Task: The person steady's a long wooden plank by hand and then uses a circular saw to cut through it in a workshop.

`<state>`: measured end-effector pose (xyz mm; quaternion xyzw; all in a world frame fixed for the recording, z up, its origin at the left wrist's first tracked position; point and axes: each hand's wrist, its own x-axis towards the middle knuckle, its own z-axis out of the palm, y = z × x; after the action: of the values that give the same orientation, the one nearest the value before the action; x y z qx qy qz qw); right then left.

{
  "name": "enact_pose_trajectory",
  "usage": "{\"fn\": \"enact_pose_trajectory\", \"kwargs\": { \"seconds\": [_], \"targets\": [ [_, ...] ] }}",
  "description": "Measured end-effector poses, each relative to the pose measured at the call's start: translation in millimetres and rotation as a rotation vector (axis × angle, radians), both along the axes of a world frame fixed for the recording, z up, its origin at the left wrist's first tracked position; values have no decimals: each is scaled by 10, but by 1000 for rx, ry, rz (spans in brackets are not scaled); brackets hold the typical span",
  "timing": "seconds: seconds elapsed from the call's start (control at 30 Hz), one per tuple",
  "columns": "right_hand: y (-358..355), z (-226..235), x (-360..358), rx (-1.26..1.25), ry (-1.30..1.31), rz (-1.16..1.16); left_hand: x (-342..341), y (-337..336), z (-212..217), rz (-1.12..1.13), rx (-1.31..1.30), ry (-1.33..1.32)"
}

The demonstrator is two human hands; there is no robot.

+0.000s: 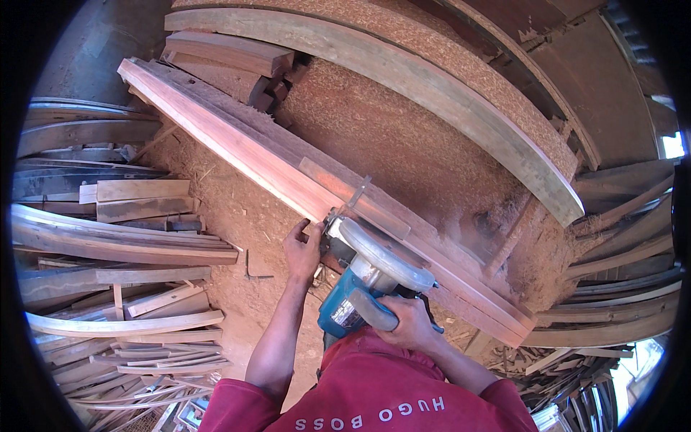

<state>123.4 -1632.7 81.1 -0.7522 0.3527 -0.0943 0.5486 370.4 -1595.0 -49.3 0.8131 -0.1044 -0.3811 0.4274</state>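
A teal circular saw [342,306] with a grey metal blade guard [385,259] rests on a long reddish wooden beam [237,155]. My right hand [408,322] is wrapped around the saw's rear handle. At the saw's front, beside the beam's near edge, is my left hand [303,248]. Its bent fingers touch a small metal part at the front of the saw; the exact hold is partly hidden. A metal bar [358,193] sticks up across the beam just ahead of the saw. The blade itself is out of sight.
Stacked boards [122,248] lie on the left, and more curved planks [612,309] on the right. Beyond the beam, a long curved plank [403,75] arches over sawdust [374,122]. A thin L-shaped rod [248,266] lies on the ground left of my left hand.
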Motion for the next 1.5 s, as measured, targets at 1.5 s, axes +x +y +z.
{"fn": "enact_pose_trajectory", "kwargs": {
  "seconds": [1.5],
  "targets": [
    [-125, -8, 593, 48, 15, 15, 600, -122, -9, -65, 71, -38]
  ]
}}
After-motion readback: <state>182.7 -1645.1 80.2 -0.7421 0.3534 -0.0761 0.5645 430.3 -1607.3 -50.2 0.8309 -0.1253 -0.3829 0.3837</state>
